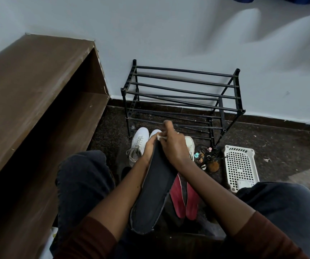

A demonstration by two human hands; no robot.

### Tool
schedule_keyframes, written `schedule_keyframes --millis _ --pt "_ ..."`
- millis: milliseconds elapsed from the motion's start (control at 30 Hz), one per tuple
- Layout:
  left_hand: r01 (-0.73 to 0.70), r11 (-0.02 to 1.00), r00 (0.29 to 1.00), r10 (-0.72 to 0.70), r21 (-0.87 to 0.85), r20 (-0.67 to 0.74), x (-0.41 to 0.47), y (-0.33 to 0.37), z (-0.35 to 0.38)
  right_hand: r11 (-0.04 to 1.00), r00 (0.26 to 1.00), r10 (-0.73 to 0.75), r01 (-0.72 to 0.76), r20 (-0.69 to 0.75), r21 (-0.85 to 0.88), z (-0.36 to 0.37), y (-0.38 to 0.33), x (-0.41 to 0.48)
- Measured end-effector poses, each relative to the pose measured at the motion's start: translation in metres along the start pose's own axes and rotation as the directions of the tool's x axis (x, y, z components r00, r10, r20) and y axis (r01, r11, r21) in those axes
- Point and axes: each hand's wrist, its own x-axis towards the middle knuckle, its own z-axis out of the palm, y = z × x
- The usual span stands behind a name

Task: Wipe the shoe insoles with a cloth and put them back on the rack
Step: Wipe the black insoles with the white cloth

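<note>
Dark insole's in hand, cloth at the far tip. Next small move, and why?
Probably draw the right hand with the cloth down the dark insole toward the near end. The cloth sits at the far tip, the left hand grips that end, and the length below is uncovered. The rack can wait.

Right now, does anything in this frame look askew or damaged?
Yes. On the black rack, a middle bar slants across its neighbours instead of lying parallel. The dark insole has a frayed edge.
</note>
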Motion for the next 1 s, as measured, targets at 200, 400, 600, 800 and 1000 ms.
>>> schedule_keyframes --millis 200,400,600,800,1000 --pt "0.073 0.968 0.997 -0.071 -0.24 0.017 0.001 -0.007 0.006 0.994 0.999 0.025 -0.028 -0.03 -0.105 0.002 0.011 0.013" --pt "0.057 0.975 0.998 -0.064 -0.213 -0.023 -0.002 -0.007 -0.001 0.996 0.997 0.06 -0.064 0.057 0.062 0.014 0.003 -0.018" --pt "0.095 0.958 0.995 -0.081 -0.271 0.063 -0.003 -0.018 -0.005 0.995 0.999 0.037 -0.035 0.015 -0.098 0.013 0.018 -0.004" --pt "0.077 0.939 0.997 -0.063 -0.336 0.052 -0.006 -0.024 -0.01 0.986 0.986 0.155 -0.158 -0.064 -0.049 0.001 0.042 0.007" --pt "0.045 0.936 0.999 -0.048 -0.348 0.001 -0.004 -0.024 -0.004 0.981 0.969 0.191 -0.184 -0.158 0.057 0.001 0.05 -0.011"
